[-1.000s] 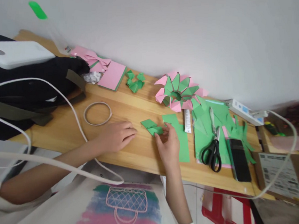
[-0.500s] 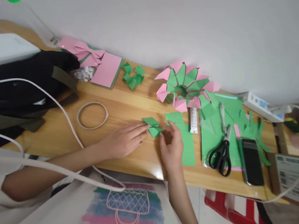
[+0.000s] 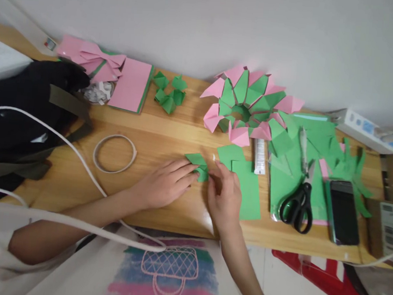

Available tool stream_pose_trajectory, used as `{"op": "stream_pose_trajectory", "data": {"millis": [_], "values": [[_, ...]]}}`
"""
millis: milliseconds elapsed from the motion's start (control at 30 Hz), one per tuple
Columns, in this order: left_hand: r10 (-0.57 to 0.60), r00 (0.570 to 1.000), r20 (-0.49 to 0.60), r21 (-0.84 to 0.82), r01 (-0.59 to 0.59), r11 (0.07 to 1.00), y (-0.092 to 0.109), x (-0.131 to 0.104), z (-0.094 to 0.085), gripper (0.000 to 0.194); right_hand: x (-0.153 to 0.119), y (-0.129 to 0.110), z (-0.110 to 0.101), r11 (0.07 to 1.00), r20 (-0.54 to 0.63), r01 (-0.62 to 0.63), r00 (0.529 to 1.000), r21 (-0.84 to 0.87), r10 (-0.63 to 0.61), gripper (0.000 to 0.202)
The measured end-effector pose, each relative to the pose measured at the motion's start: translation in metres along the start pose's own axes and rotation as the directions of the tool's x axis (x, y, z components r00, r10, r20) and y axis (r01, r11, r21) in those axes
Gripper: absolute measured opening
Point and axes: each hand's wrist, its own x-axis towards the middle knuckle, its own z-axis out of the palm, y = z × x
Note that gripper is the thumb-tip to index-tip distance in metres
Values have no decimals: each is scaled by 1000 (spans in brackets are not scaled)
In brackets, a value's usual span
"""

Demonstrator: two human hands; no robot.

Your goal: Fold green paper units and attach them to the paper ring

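Note:
A small piece of folded green paper (image 3: 197, 160) lies on the table between my hands. My left hand (image 3: 167, 184) is stretched out flat from the left, its fingertips resting on the paper and covering part of it; the thumb is hidden. From the right, my right hand (image 3: 226, 191) pinches the paper's right edge with bent fingers, which partly hide it. Beside my right hand lie flat green paper pieces (image 3: 250, 191). A white glue tube (image 3: 259, 156) sits just beyond them.
A pink and green folded-paper ring (image 3: 243, 108) stands at the back. Black-handled scissors (image 3: 298, 204), a craft knife (image 3: 304, 150) and a phone (image 3: 344, 213) lie right. Left are a tape roll (image 3: 96, 155), green folded pieces (image 3: 169, 100), a pink paper stack (image 3: 131, 84) and a white cable (image 3: 72, 152).
My right fingers have bent in more closely at the paper's right edge, and less of the folded paper shows. My left hand stays on it. The camera view has shifted slightly.

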Motion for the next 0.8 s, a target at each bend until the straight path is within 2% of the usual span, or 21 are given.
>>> {"op": "stream_pose_trajectory", "data": {"millis": [367,667,800], "values": [[25,998,-49,1,-25,1000,-2,-2,4,25,-1,2,-3,994,-1,111,994,-10,-111,54],[-3,999,-36,-55,1,999,-4,-1,4,27,-2,4,3,994,-6,94,996,53,-94,55],[23,999,-42,-61,-25,998,-6,-1,4,28,-3,4,3,995,-10,63,998,77,-62,55]]}}
